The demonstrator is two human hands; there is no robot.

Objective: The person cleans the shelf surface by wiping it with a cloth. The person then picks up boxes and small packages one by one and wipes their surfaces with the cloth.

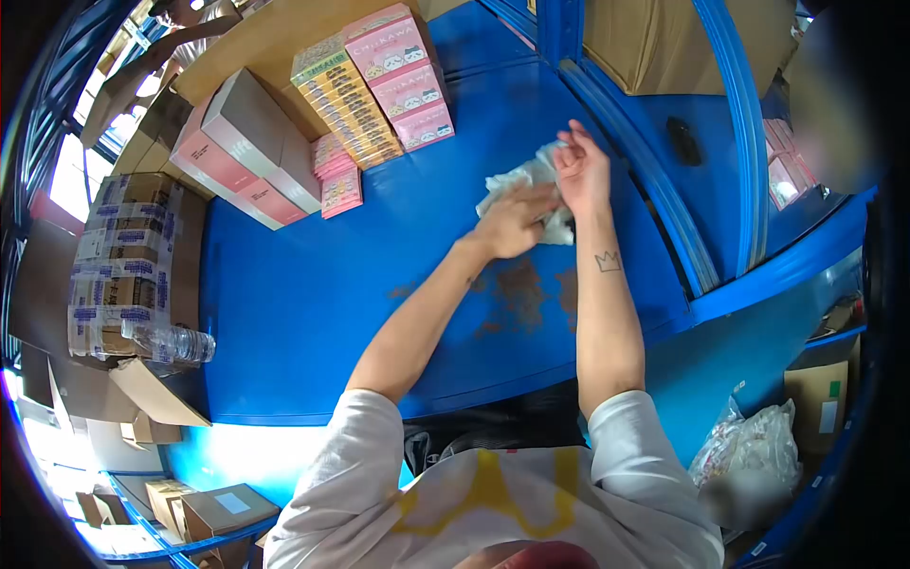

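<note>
A crumpled white cloth lies on the blue shelf surface, partly hidden by my hands. My left hand is on the cloth, its fingers bent over it and slightly smeared by motion. Right beside it is my right hand, raised with the palm turned up and the fingers loosely bent and apart. That hand is at the cloth's right edge; I cannot tell whether it touches it. Nearer to me, a brownish worn stain marks the blue surface between my forearms.
Pink cartoon boxes, a yellow stack of packs and a grey-pink carton stand at the back left. A taped carton and a plastic bottle are on the left. A blue metal post rises on the right.
</note>
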